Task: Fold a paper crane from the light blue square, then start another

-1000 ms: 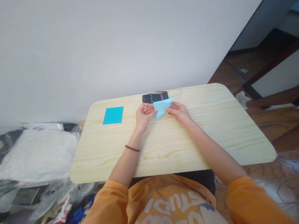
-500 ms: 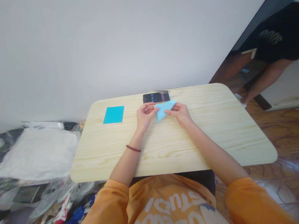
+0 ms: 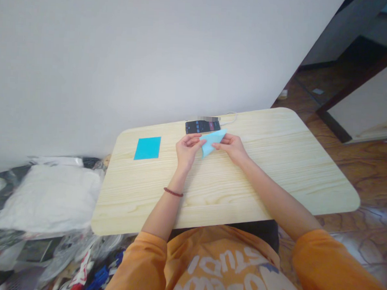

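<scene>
A folded piece of light blue paper (image 3: 211, 141) is pinched between my left hand (image 3: 188, 151) and my right hand (image 3: 232, 148), just above the middle of the wooden table (image 3: 243, 178). Its corner points down toward me. Behind the paper lies a black smartphone (image 3: 202, 127) with a lit screen, its near edge close to the paper. A flat square of brighter blue paper (image 3: 147, 148) lies on the table to the left of my left hand. A dark red bead bracelet (image 3: 173, 192) circles my left wrist.
A white wall (image 3: 136, 59) runs behind the table. A thin white cable (image 3: 229, 117) leads from the smartphone. White and clear plastic bags (image 3: 48, 200) are heaped on the floor at the left. A brown patterned floor (image 3: 364, 167) and a doorway (image 3: 357, 54) are at the right.
The person in dark clothes seen beyond the doorway half a second ago is out of view. My hands and the folded paper have shifted only slightly.
</scene>
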The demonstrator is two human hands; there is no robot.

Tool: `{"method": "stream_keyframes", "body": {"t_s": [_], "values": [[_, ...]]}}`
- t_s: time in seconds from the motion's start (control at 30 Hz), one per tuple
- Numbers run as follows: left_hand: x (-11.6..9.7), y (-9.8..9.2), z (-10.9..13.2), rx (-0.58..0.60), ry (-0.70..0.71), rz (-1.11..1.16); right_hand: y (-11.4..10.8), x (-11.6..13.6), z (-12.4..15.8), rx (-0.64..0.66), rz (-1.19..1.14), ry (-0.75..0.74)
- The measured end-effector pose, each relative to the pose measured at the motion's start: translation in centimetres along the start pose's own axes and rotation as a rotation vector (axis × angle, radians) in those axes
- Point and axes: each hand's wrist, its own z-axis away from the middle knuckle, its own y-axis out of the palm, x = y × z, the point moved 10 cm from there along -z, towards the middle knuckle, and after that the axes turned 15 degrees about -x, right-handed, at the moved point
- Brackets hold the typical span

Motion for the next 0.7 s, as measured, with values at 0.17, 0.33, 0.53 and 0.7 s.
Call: {"method": "stream_keyframes", "body": {"t_s": [0.17,0.33,0.53,0.7], "values": [[-0.01,0.03,0.03,0.004,-0.009,-0.007,-0.09,-0.15,-0.1,-0.006,0.006,-0.008],[-0.14,0.1,0.21,0.005,-0.008,-0.013,-0.22,-0.2,-0.17,-0.013,0.007,-0.013],[-0.12,-0.06,0.24,-0.015,-0.02,-0.013,-0.3,-0.08,-0.09,-0.018,0.018,-0.015],[-0.09,-0.14,0.23,-0.02,-0.034,0.008,-0.45,0.19,0.01,-0.034,0.032,-0.022]]}}
